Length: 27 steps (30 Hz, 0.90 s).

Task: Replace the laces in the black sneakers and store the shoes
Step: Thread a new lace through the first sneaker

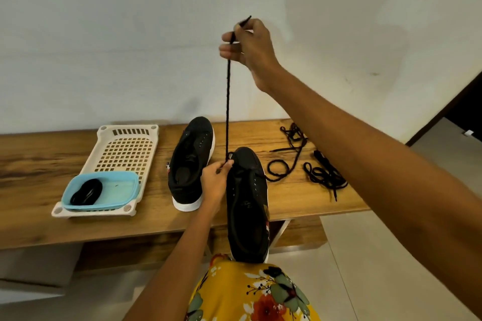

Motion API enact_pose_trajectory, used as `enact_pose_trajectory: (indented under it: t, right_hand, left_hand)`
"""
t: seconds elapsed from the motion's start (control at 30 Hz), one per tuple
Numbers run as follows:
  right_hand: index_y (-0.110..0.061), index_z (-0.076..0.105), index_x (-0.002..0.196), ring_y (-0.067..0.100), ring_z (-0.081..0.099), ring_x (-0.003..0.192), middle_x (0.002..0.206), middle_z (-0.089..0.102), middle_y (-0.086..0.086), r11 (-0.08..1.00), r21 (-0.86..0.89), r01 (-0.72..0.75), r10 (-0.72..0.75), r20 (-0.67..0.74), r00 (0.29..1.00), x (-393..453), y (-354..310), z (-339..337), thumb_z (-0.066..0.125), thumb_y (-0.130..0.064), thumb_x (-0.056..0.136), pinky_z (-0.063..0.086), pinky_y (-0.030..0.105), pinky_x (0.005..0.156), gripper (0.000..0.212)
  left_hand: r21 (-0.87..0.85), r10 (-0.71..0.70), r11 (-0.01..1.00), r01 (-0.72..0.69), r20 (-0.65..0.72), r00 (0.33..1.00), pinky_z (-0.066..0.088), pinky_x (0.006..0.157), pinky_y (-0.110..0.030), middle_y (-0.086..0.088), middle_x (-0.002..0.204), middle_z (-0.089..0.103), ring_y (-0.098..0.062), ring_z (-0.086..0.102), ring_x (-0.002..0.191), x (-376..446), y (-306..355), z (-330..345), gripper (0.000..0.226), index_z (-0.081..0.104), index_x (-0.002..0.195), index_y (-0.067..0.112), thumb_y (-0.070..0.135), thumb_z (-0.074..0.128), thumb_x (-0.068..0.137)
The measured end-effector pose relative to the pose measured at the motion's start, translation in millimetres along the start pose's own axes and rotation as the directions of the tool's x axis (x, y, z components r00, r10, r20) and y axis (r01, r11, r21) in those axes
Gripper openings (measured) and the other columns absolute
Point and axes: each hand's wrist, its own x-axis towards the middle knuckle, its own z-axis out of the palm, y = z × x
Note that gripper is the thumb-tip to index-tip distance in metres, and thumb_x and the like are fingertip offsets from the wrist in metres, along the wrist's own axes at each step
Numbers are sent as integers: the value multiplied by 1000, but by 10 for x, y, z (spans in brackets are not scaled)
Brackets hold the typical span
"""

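Observation:
Two black sneakers with white soles are in view. One sneaker (191, 161) lies unlaced on the wooden bench (39, 164). The other sneaker (247, 203) is tilted, its heel on my lap and its toe on the bench. My left hand (216, 181) pinches a black lace (227, 101) at this shoe's lower eyelets. My right hand (246, 45) grips the same lace high above and holds it taut, with the lace tip sticking out past my fingers.
Loose black laces (307, 164) lie tangled on the bench to the right. A cream perforated tray (125, 148) stands at the left, and a blue tub (104, 190) with a coiled black lace (87, 191) sits in it. Tiled floor lies right of the bench.

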Motion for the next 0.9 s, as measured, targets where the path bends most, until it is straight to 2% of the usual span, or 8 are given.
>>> enact_pose_trajectory:
  t: [0.1, 0.23, 0.4, 0.5, 0.6, 0.67, 0.77, 0.9]
  right_hand:
    - [-9, 44, 92, 16, 59, 58, 79, 60, 9, 962, -268, -44, 61, 57, 996, -145, 229, -248, 44, -8, 98, 56, 30, 60, 7]
    - [-1, 57, 115, 12, 61, 65, 82, 62, 3, 637, -768, -70, 411, 261, 873, -578, 883, -555, 48, -8, 97, 57, 23, 65, 21]
    - [-4, 53, 126, 7, 57, 64, 84, 59, 2, 620, -760, -196, 574, 268, 774, -882, 1185, -535, 45, -6, 98, 52, 12, 56, 29]
    - [1, 56, 118, 7, 57, 65, 90, 60, 6, 624, -755, -203, 497, 182, 848, -865, 1161, -540, 48, -11, 98, 51, 17, 58, 25]
    - [-2, 60, 115, 15, 59, 78, 95, 60, 6, 668, -716, -204, 342, 52, 938, -856, 1103, -633, 52, -14, 96, 49, 17, 60, 24]
    - [-2, 62, 114, 20, 63, 86, 101, 63, 7, 723, -642, -254, 266, -80, 961, -883, 1084, -722, 56, -15, 94, 53, 16, 64, 24]
    - [-5, 64, 102, 23, 66, 88, 95, 66, 11, 766, -566, -307, 234, -199, 952, -930, 1118, -849, 63, -16, 90, 56, 38, 83, 17]
    - [-9, 61, 85, 21, 60, 88, 87, 63, 6, 654, -679, -334, 307, -166, 937, -1034, 1215, -929, 66, -20, 88, 50, 33, 77, 13]
  left_hand:
    - [131, 97, 988, -84, -95, 991, 45, 71, -29, -13, 69, 60, -21, 58, 68, -19, 152, -57, 26, 64, 71, 5, 21, 60, 90]
    - [39, 137, 990, -132, -188, 973, 50, 70, -32, -9, 61, 62, -25, 63, 64, -24, 534, -238, 28, 57, 62, 26, 24, 61, 90]
    - [-145, 116, 978, -148, -210, 971, 49, 69, -36, -8, 66, 64, -24, 61, 65, 131, 875, -368, 27, 60, 63, 26, 33, 60, 89]
    - [-298, 32, 951, -88, -189, 981, 54, 74, -46, -12, 73, 65, -27, 63, 72, 140, 911, -395, 24, 66, 68, 26, 32, 59, 90]
    - [-328, 22, 941, -82, -182, 983, 55, 60, -31, -10, 65, 60, -21, 59, 58, 43, 939, -441, 20, 63, 78, 15, 23, 54, 95]
    - [-193, 52, 978, -83, -162, 985, 47, 51, -24, -6, 61, 56, -16, 51, 50, 11, 898, -473, 15, 61, 84, 16, 21, 53, 95]
    - [120, 89, 989, -82, -60, 994, 40, 63, -30, -11, 67, 58, -18, 50, 58, 20, 776, -495, 21, 63, 78, 13, 19, 52, 95]
    - [525, 13, 847, -84, 138, 990, 45, 67, -33, -13, 86, 66, -26, 61, 79, -14, 648, -396, 23, 68, 102, 3, 11, 49, 93]
